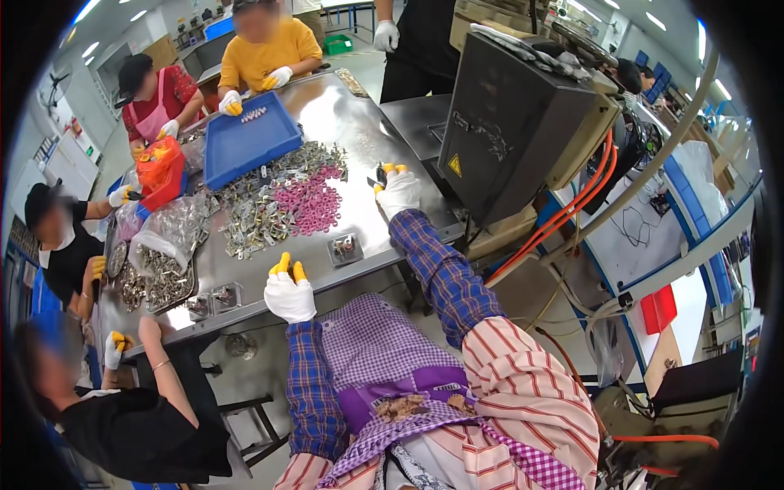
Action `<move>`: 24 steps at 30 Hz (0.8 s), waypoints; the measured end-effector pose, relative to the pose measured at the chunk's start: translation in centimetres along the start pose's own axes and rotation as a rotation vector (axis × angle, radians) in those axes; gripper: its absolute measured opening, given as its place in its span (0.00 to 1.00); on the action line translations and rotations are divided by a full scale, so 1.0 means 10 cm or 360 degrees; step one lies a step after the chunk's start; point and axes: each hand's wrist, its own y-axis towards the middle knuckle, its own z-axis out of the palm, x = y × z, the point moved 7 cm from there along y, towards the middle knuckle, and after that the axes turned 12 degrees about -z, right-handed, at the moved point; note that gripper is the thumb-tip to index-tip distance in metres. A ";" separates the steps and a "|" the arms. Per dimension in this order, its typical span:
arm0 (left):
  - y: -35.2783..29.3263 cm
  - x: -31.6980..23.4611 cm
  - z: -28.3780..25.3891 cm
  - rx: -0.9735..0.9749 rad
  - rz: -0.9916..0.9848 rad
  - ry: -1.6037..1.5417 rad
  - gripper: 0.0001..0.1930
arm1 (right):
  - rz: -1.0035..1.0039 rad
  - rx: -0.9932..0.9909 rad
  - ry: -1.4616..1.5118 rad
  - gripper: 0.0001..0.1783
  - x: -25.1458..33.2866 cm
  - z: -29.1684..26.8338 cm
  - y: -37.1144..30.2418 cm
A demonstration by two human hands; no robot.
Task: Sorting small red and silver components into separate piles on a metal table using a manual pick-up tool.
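Observation:
My left hand (290, 296), in a white glove with yellow fingertips, is at the near edge of the metal table (359, 204). Its fingers point away from me, a little apart, and I see nothing between them. Farther off and to the right, my right hand (398, 193), gloved alike, closes around a small black object (380, 175) whose kind I cannot make out. Between the hands, near the edge, sits a small square clear tray (345, 260) with metal parts in it. Pink rings (306, 204) and a heap of small metal pieces (249, 220) lie left of my right hand.
A blue tray (216, 163) with a few small pieces rests on the table's far side. Plastic bags (175, 233) and a tray of metal parts (151, 286) stand at left. A dark machine cabinet (490, 131) rises close on the right. Several co-workers sit around the table.

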 end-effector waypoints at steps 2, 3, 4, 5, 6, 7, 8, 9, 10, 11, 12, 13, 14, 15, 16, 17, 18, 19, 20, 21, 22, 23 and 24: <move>-0.01 0.04 0.02 0.0005 0.0006 0.0001 0.11 | 0.0018 0.0015 -0.0005 0.24 0.01 -0.01 0.01; -0.01 0.05 0.04 0.0014 0.0011 0.0005 0.11 | 0.0037 0.0035 -0.0009 0.25 0.01 -0.01 0.01; -0.01 0.06 0.06 0.0022 0.0017 0.0009 0.11 | 0.0055 0.0054 -0.0013 0.25 0.00 -0.01 0.02; -0.01 0.07 0.08 0.0030 0.0023 0.0014 0.11 | 0.0074 0.0072 -0.0015 0.25 -0.01 -0.01 0.03; -0.01 0.07 0.07 0.0031 0.0025 0.0016 0.11 | 0.0076 0.0073 -0.0012 0.25 -0.01 0.00 0.03; 0.00 0.09 0.09 0.0085 -0.0036 -0.0032 0.11 | 0.0060 0.0040 0.0019 0.26 -0.01 0.01 0.03; 0.01 0.12 0.09 0.0137 -0.0098 -0.0080 0.11 | 0.0043 0.0005 0.0051 0.26 -0.02 0.00 0.03; 0.02 0.14 0.10 0.0187 -0.0161 -0.0126 0.11 | 0.0023 -0.0031 0.0085 0.26 -0.01 -0.01 0.03; 0.03 0.17 0.10 0.0232 -0.0227 -0.0170 0.10 | 0.0000 -0.0067 0.0121 0.26 0.00 -0.02 0.03; 0.04 0.30 0.09 0.0283 -0.0438 -0.0466 0.10 | 0.0018 0.0078 0.0096 0.25 0.07 0.03 0.04; 0.05 0.39 0.12 0.0323 -0.0647 -0.0772 0.09 | 0.0030 0.0218 0.0065 0.25 0.12 0.05 0.06; 0.13 0.24 0.00 0.0306 -0.0652 -0.0762 0.09 | 0.0013 0.0215 0.0075 0.25 0.11 0.04 0.07; 0.17 0.06 -0.07 0.0478 -0.0668 -0.1040 0.09 | 0.0032 0.0220 -0.0038 0.25 0.10 0.03 0.06; 0.25 -0.22 -0.26 0.0654 -0.0680 -0.1314 0.09 | 0.0052 0.0229 -0.0150 0.25 0.06 0.02 0.04; 0.37 -0.63 -0.58 0.0847 -0.0456 -0.1288 0.09 | 0.0073 0.0175 -0.0152 0.25 -0.02 0.00 0.01; 0.47 -1.00 -0.90 0.1031 -0.0237 -0.1254 0.10 | 0.0084 0.0121 -0.0152 0.26 -0.07 -0.01 -0.01; 0.52 -1.26 -1.14 0.1075 0.0162 -0.1323 0.11 | 0.0033 0.0130 -0.0138 0.26 -0.03 -0.01 0.00; 0.56 -1.51 -1.47 0.0984 0.0663 -0.1272 0.12 | 0.0051 0.0101 -0.0099 0.26 -0.03 -0.02 0.00; 0.54 -1.74 -1.80 0.0890 0.1159 -0.1206 0.13 | 0.0080 0.0074 -0.0073 0.26 -0.03 -0.01 0.01; 0.55 -1.89 -2.10 0.0888 0.1319 -0.1180 0.13 | 0.0040 0.0079 -0.0071 0.26 0.06 -0.02 0.04; 0.52 -2.01 -2.35 0.0886 0.1480 -0.1155 0.13 | 0.0014 0.0056 -0.0056 0.26 0.13 -0.03 0.06; 0.51 -2.07 -2.48 0.0878 0.1457 -0.1159 0.13 | 0.0005 0.0035 -0.0050 0.26 0.14 -0.03 0.06; 0.44 -2.14 -2.56 0.1004 0.1476 -0.1140 0.14 | 0.0000 0.0011 -0.0045 0.26 0.14 -0.05 0.06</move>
